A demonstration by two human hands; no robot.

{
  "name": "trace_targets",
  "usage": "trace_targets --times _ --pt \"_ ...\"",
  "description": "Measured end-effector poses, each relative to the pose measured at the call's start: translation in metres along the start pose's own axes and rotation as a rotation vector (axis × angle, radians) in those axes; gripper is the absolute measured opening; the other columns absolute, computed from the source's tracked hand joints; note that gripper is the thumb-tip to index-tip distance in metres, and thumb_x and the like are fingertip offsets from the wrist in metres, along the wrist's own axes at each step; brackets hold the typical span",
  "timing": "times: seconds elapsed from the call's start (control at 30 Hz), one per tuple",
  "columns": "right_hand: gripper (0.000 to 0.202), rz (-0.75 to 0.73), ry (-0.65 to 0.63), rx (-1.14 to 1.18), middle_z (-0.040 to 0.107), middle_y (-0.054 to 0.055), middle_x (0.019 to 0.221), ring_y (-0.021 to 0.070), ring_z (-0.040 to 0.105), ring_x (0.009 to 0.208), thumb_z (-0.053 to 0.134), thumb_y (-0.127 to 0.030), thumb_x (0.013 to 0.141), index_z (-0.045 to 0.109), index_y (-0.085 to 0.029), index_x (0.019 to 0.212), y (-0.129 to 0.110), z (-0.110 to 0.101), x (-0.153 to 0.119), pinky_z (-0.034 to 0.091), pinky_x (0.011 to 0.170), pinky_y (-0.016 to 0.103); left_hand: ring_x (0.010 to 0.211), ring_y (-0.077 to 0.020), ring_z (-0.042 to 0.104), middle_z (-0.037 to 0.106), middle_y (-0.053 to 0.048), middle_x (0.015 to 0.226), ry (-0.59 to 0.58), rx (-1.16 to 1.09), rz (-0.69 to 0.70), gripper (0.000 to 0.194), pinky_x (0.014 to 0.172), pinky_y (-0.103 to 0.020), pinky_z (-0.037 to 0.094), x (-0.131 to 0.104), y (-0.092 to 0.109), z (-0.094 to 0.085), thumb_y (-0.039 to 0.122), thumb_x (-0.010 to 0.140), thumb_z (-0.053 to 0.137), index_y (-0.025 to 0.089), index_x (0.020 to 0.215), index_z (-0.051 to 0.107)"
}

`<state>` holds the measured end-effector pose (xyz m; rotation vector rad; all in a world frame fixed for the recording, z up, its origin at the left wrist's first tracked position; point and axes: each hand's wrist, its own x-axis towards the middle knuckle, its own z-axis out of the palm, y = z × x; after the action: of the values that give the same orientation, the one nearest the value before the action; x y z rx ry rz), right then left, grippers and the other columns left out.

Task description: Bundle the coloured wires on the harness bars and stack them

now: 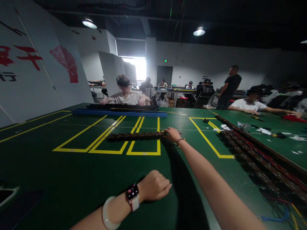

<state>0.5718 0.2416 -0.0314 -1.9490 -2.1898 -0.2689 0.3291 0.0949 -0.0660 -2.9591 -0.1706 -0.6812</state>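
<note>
From the head camera, I see the right hand (172, 134) reaching to the middle of the frame, fingers slightly bent over the right end of a long, dark bundle (134, 136). Whether they close around it, I can't tell; perhaps the touch steadies that end. The bundle lies crosswise over yellow tape lines (144, 154) on the green table (96, 185), probably flat so its length is supported. The left hand (154, 186), lower centre, is loosely curled into a fist, with nothing showing in it, seemingly just resting clear of the bundle. A blue bar (115, 112) lies beyond, before a seated co-worker (124, 97); strands of wiring (249, 150) run down the right side.
</note>
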Motion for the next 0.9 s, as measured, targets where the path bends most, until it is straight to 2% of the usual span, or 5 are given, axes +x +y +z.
trace_targets --times 0.23,0.4,0.53,0.67,0.9 --pt "0.052 0.171 0.02 -0.045 0.049 0.017 0.128 0.0256 0.047 0.114 0.046 -0.043 0.092 0.04 -0.014 0.135 0.009 0.013 -0.006 0.033 0.095 0.04 0.046 -0.0074 0.04 0.052 0.003 0.054 -0.007 -0.065 -0.043 0.024 0.053 -0.024 0.029 0.0 0.001 -0.001 0.02 0.088 0.045 0.016 0.065 0.05" --pt "0.064 0.13 0.026 -0.074 0.042 0.015 0.137 0.0229 0.043 0.121 0.051 -0.047 0.088 0.031 -0.016 0.141 0.019 -0.008 -0.04 0.031 0.1 0.035 0.048 -0.0087 0.041 0.051 0.003 0.053 0.032 -0.053 -0.028 0.026 0.055 -0.025 0.027 -0.001 -0.001 0.002 0.02 0.089 0.042 0.016 0.064 0.05" --pt "0.051 0.226 -0.004 -0.141 0.054 0.017 0.118 0.026 0.051 0.11 0.059 -0.041 0.084 0.048 -0.012 0.124 0.059 -0.038 -0.107 0.037 0.092 0.035 0.047 -0.0082 0.039 0.049 0.004 0.053 0.014 -0.085 -0.047 0.028 0.054 -0.025 0.027 0.0 -0.003 0.002 0.021 0.09 0.041 0.016 0.065 0.052" --pt "0.046 0.505 -0.044 -0.329 0.056 0.024 0.104 0.0335 0.056 0.099 0.062 -0.043 0.081 0.054 -0.005 0.105 0.123 -0.062 -0.192 0.041 0.081 0.04 0.046 -0.0079 0.038 0.047 0.004 0.053 -0.005 -0.082 -0.064 0.031 0.054 -0.024 0.028 0.001 -0.003 0.001 0.023 0.092 0.037 0.016 0.066 0.053" --pt "0.051 0.864 -0.126 -0.583 0.059 0.026 0.101 0.0354 0.058 0.097 0.058 -0.046 0.081 0.059 0.0 0.103 0.189 -0.062 -0.3 0.04 0.08 0.042 0.047 -0.0072 0.041 0.048 0.003 0.054 -0.009 -0.047 -0.07 0.035 0.055 -0.023 0.03 0.001 -0.002 0.0 0.025 0.094 0.034 0.015 0.066 0.053"
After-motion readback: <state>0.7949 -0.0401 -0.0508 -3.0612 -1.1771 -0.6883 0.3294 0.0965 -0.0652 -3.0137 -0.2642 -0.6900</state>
